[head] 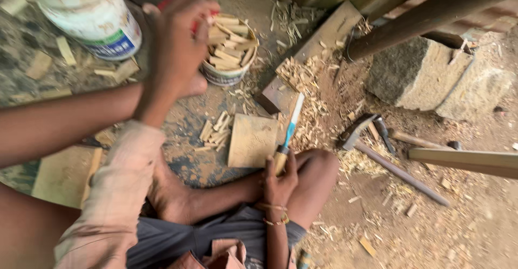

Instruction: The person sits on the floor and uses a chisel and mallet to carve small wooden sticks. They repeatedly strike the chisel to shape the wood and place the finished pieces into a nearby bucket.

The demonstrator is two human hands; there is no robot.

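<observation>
My left hand (174,50) reaches over a small white tub (229,75) full of short cut wood pieces, fingers bent down onto the top pieces. The hand is blurred, and something red shows behind its fingers. Whether it grips a piece is unclear. My right hand (278,181) rests by my knee, closed around the wooden handle of a chisel (290,126) whose blue and white blade points up and away. A flat square wood block (251,139) lies on the ground just left of the chisel.
A larger white bucket (94,18) of wood scraps stands at top left. A loose pile of small sticks (216,131) and shavings lie around a slanted plank (310,50). To the right are a hammer (359,131), a stone block (431,75) and a wooden beam (467,161).
</observation>
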